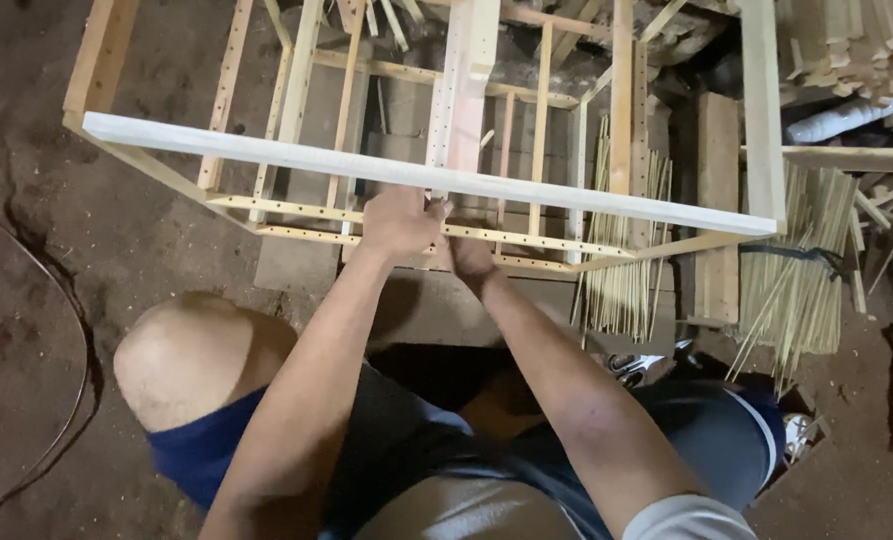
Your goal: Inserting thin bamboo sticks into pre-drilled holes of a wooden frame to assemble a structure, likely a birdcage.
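1. Under the white top rail of a wooden frame, both hands meet at the frame's near lower strips, close in front of the seated person's knees.
2. Left hand: fingers curled over, knuckles up, pressed to the perforated strip just below the rail. Looks closed on something small at the strip; what exactly is pinched, cannot tell.
3. Right hand: lower, just beside the left, fingers bent up toward the same spot on the strip. Partly hidden by the left hand, so grip cannot be told.
4. Step, as a judgement: fitting or seating a thin piece into one of the strip's holes, mid-assembly; many slots look unfilled.
5. Next move would call for fine alignment with a hole and steady two-handed pressure, without bending the thin strip.
6. Materials: frame of pale raw wood, square-cut bars, thin flat strips drilled with rows of small holes; top rail smoother and whiter.
7. Thin bamboo-like sticks stand in a bunch just right of the hands; a second bundle, tied with a dark band, sits further right.
8. Offcuts piled at top right; rough dark dirt floor with a thin cable on the left.
9. Blue shorts, bare left knee raised.
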